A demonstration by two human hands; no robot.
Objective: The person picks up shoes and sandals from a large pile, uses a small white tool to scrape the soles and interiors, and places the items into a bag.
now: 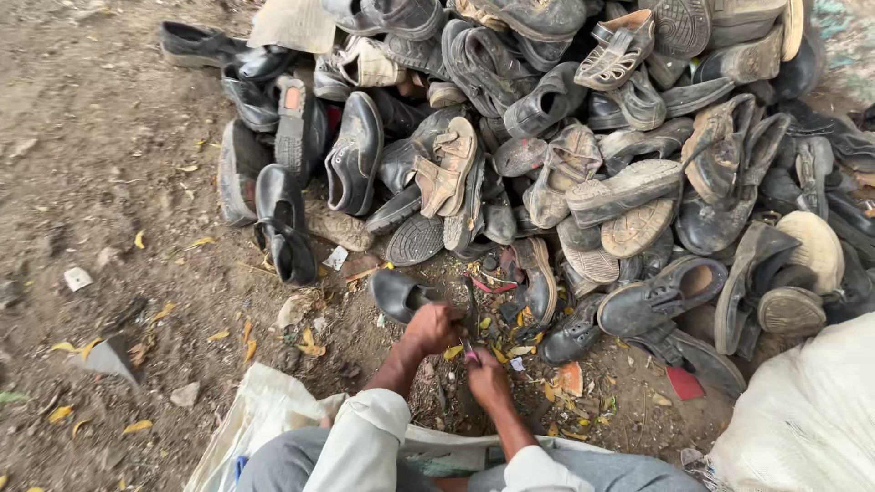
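Low in the middle of the frame, we clench our left hand [431, 328] on a black shoe [401, 295] to steady it while our right hand [488, 378] grips a small tool [469, 351] beside it, below the shoe pile [583, 146].

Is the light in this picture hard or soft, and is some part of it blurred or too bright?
Head view: the light is soft and even, with only faint shadows under the heap of worn shoes. The white sack at the lower right is nearly washed out. The left hand and right hand look a little soft, and the small thing between them cannot be made out. The dirt ground is sharp.
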